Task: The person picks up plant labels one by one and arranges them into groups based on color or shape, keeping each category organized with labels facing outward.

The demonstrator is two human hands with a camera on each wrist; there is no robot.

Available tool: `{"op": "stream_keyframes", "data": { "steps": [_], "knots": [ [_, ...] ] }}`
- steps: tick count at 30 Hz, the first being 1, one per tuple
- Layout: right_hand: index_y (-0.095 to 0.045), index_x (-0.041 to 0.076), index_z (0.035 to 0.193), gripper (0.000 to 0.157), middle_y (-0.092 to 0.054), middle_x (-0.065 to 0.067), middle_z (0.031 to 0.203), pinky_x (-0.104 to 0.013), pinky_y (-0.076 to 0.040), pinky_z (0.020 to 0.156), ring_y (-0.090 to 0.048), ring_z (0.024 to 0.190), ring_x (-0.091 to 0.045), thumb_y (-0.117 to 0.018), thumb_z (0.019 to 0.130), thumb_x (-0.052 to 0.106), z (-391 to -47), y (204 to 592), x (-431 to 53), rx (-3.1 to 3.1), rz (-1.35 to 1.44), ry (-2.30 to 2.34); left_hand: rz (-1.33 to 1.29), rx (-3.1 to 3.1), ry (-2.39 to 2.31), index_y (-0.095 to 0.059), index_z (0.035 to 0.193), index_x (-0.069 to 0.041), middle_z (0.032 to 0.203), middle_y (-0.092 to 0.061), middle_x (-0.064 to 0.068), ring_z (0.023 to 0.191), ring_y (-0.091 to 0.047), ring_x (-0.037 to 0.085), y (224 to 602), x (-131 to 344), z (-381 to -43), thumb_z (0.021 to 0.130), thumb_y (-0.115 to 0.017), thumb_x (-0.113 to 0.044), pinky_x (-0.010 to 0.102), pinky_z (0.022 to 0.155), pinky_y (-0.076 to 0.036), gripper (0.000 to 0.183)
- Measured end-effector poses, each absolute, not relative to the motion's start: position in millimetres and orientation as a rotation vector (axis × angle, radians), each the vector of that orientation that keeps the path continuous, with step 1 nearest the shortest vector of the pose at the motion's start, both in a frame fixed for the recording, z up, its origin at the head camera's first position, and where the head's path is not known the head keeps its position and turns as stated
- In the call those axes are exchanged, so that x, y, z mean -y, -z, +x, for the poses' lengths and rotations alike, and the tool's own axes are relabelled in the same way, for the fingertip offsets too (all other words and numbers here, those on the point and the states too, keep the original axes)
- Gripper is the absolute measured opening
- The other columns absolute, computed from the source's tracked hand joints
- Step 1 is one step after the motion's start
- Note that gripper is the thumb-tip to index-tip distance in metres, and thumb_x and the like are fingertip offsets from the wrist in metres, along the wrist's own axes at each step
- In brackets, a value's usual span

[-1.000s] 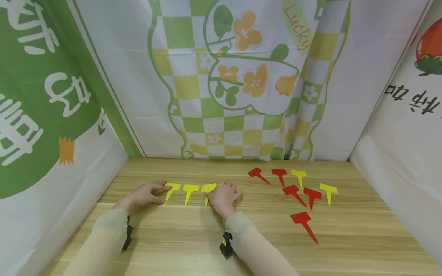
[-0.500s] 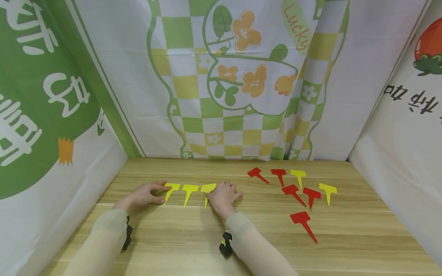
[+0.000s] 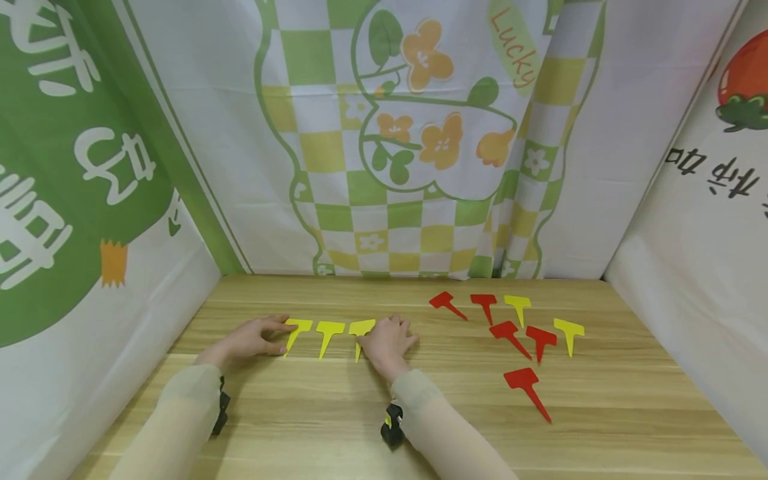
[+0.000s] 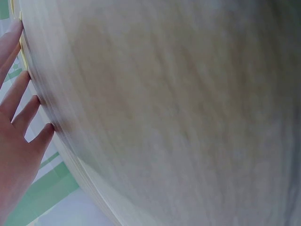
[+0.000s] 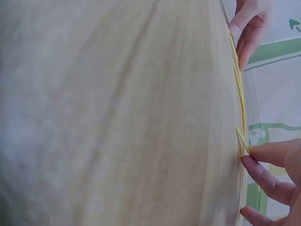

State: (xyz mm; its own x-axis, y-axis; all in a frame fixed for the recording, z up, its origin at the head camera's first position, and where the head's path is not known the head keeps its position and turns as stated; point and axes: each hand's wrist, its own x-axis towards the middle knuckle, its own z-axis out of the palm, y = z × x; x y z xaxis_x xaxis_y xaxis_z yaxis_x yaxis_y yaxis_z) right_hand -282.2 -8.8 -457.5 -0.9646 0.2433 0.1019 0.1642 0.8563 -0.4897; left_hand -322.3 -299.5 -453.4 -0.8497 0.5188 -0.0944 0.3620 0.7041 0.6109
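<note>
Three yellow T-shaped plant labels lie in a row on the wooden table: a left label point(image 3: 303, 325), a middle label point(image 3: 330, 329) and a right label point(image 3: 361, 327). My left hand point(image 3: 255, 336) rests at the left label, fingertips on its head and thumb by the stem's tip. In the left wrist view the fingers point(image 4: 19, 96) are spread, tips down on the table. My right hand point(image 3: 389, 343) pinches the right label between thumb and forefinger, partly covering it. The right wrist view shows that label point(image 5: 242, 140) slightly tilted at the fingertips.
On the table's right side lie several red plant labels point(image 3: 523, 379), scattered at different angles. Two more yellow labels point(image 3: 569, 328) lie among them. Fabric curtains point(image 3: 414, 220) stand along the table's back edge and both sides.
</note>
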Motion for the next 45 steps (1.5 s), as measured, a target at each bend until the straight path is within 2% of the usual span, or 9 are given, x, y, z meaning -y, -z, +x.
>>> {"op": "stream_keyframes", "data": {
  "steps": [13, 32, 42, 45],
  "knots": [
    [-0.066, 0.009, 0.067, 0.04, -0.058, -0.012, 0.103, -0.062, -0.033, 0.086, -0.047, 0.107, -0.036, -0.081, 0.069, 0.046, -284.2, 458.6, 8.4, 2.875, -0.316, -0.717, 0.681, -2.641, -0.885, -0.054, 0.135, -0.011, 0.154, -0.025, 0.02, 0.141, -0.013, 0.048, 452.6, 298.8, -321.2, 0.085, -0.07, -0.031, 0.069, 0.107, -0.012, 0.056],
    [-0.067, 0.006, 0.075, 0.042, -0.059, -0.013, 0.105, -0.061, -0.035, 0.086, -0.049, 0.107, -0.035, -0.08, 0.07, 0.047, -282.7, 455.8, 8.7, 2.898, -0.325, -0.616, 0.705, -2.629, -0.9, -0.053, 0.135, -0.006, 0.154, -0.023, 0.023, 0.14, -0.012, 0.05, 449.9, 296.9, -318.2, 0.086, -0.069, -0.029, 0.07, 0.107, -0.012, 0.057],
    [-0.065, 0.009, 0.072, 0.039, -0.058, -0.012, 0.103, -0.063, -0.034, 0.089, -0.049, 0.105, -0.034, -0.077, 0.072, 0.046, -284.1, 455.6, 6.7, 2.922, -0.326, -0.582, 0.718, -2.627, -0.899, -0.052, 0.136, -0.006, 0.154, -0.023, 0.023, 0.14, -0.013, 0.049, 453.3, 297.8, -320.3, 0.085, -0.07, -0.029, 0.068, 0.108, -0.016, 0.059],
    [-0.064, 0.012, 0.067, 0.037, -0.058, -0.011, 0.101, -0.062, -0.034, 0.087, -0.049, 0.103, -0.034, -0.076, 0.073, 0.046, -283.4, 456.0, 5.6, 2.923, -0.304, -0.585, 0.722, -2.624, -0.9, -0.051, 0.136, -0.006, 0.154, -0.022, 0.024, 0.14, -0.014, 0.05, 452.8, 298.0, -319.8, 0.085, -0.069, -0.03, 0.068, 0.108, -0.017, 0.059]
  ]
}}
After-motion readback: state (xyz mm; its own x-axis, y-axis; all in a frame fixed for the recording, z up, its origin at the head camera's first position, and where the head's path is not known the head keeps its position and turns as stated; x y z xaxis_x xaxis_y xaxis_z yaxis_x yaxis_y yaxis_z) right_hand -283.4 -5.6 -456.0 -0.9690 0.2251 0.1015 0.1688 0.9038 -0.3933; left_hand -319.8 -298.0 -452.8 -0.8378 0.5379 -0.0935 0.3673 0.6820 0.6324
